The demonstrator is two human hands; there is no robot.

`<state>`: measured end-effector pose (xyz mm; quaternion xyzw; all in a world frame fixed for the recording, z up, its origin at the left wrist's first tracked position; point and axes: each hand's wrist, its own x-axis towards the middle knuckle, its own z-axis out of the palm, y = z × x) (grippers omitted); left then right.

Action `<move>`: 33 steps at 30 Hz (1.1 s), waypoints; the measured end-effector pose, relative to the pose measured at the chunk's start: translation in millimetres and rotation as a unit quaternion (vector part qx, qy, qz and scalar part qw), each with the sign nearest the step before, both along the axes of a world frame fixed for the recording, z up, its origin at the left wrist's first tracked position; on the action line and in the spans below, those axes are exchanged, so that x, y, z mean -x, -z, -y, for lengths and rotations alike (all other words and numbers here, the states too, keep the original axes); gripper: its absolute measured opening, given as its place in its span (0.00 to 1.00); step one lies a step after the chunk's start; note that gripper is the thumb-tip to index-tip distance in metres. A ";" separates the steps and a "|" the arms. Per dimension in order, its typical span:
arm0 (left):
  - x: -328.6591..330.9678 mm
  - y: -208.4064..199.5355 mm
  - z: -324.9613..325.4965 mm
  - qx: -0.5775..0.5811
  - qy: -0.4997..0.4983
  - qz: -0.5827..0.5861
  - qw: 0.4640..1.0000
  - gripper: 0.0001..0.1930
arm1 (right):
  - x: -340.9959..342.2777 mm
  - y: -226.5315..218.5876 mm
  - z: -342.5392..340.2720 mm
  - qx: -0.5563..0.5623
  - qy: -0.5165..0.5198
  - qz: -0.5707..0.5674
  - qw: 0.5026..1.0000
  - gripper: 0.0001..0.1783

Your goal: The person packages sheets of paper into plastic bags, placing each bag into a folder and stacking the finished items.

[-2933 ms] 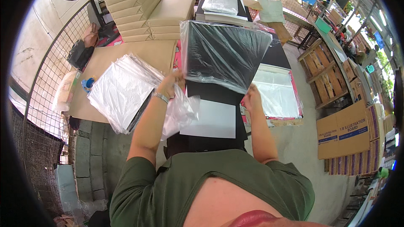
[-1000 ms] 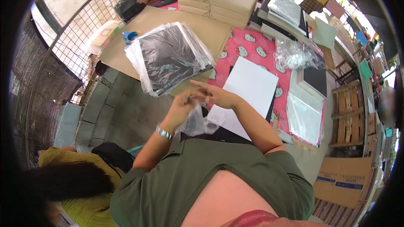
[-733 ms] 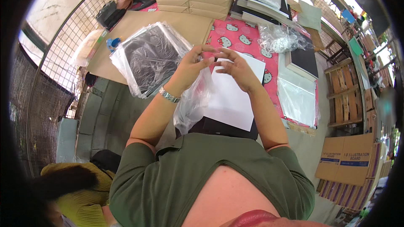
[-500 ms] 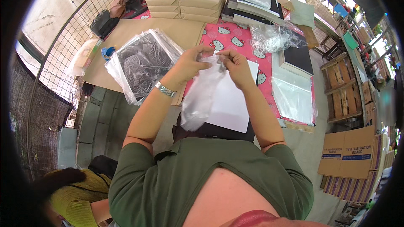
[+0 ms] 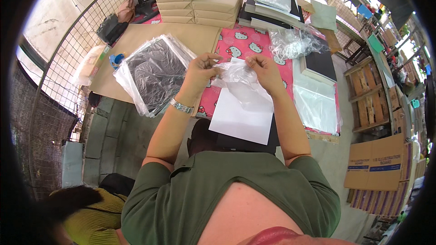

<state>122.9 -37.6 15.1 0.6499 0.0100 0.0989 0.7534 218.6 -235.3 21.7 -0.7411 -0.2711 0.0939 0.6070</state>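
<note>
Between my two hands a clear plastic bag (image 5: 240, 78) is stretched, crumpled and see-through. My left hand (image 5: 203, 69) pinches its left edge, thumb against fingers. At the top right corner my right hand (image 5: 265, 72) grips it between thumb and forefinger. Below the bag lies a stack of white paper (image 5: 240, 120) on a black board or cover (image 5: 245, 143) near my lap; the bag's lower part hangs over the paper's upper edge. To the left of my left hand is a pile of plastic-wrapped black sheets (image 5: 156, 72).
Stacks of brown-wrapped packs (image 5: 215, 4) stand at the back. Thick black-covered blocks (image 5: 318, 66), a crumpled plastic heap (image 5: 295, 43) and flat clear bags (image 5: 315, 104) lie on the right of the pink tablecloth (image 5: 240, 41). Another person's yellow-green top (image 5: 93, 211) shows at lower left.
The bag, hanging narrow and long toward my lap before, is now spread wider between my hands and lifted. My hands have moved slightly apart, and more of the white paper shows.
</note>
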 end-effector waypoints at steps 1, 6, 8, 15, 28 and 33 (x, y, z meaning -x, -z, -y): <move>0.9 0.8 0.4 0.003 -0.002 0.003 1.000 0.16 | 4.8 -3.9 -2.9 -0.012 0.031 0.030 0.999 0.12; 17.4 -17.0 3.1 0.062 0.029 0.018 0.998 0.22 | 26.3 -35.5 -23.4 -0.038 -0.067 0.191 0.979 0.14; 20.8 -21.0 -4.6 0.033 0.068 0.018 0.997 0.24 | 23.8 -39.6 -22.3 0.069 -0.143 0.179 0.971 0.14; 26.9 -19.7 -16.1 0.064 0.054 0.003 0.996 0.18 | 33.2 -24.6 -51.4 -0.109 -0.082 0.105 0.985 0.09; 16.3 -22.3 28.6 -0.104 0.035 0.016 0.994 0.05 | 17.6 -8.2 -15.2 -0.169 -0.016 0.017 0.985 0.06; 34.9 -4.9 45.0 -0.066 0.118 0.008 0.991 0.04 | 57.9 -10.3 -3.7 -0.215 0.008 -0.074 0.974 0.05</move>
